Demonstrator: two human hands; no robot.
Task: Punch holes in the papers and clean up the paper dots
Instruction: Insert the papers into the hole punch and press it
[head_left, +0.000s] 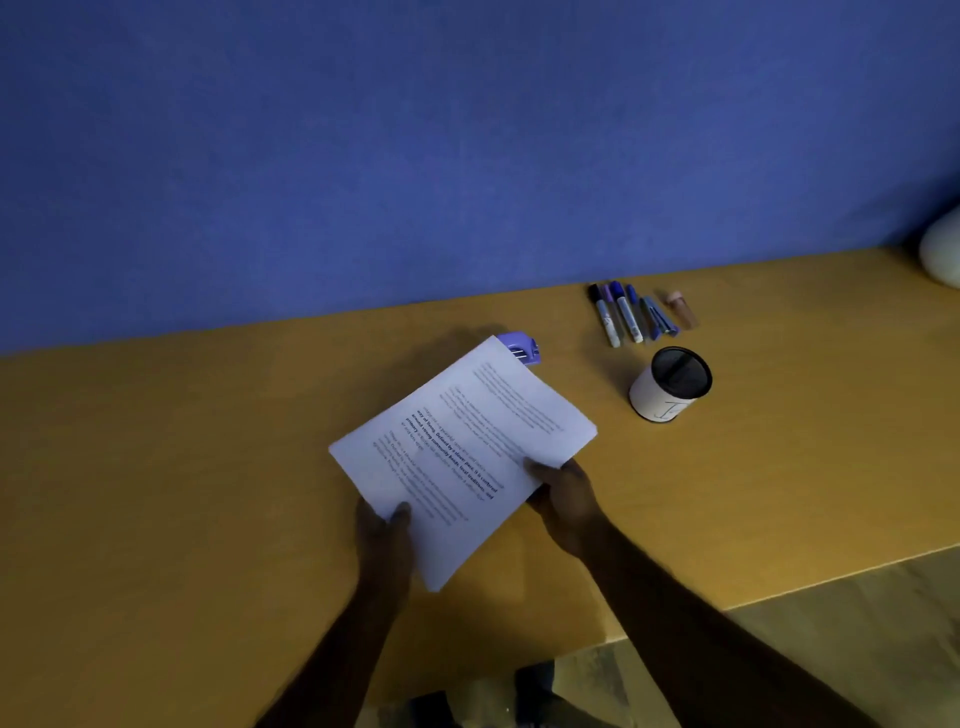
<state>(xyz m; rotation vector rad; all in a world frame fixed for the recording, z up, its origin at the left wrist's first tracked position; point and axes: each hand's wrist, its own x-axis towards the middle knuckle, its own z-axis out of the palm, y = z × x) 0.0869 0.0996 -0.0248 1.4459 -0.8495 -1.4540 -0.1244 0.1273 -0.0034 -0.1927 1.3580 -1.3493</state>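
A stack of white printed papers (462, 452) is held tilted over the yellow-brown table (182, 467). My left hand (384, 540) grips the stack's near-left corner, thumb on top. My right hand (561, 493) grips its right edge. The papers' far corner covers part of a small purple hole punch (522, 351) that stands on the table near the blue wall. No paper dots are visible.
Several markers and pens (626, 314) lie side by side at the back right, with a small pinkish tube (683, 307) beside them. A white cup with a dark inside (670, 384) stands in front of them. The table's front edge runs at the lower right.
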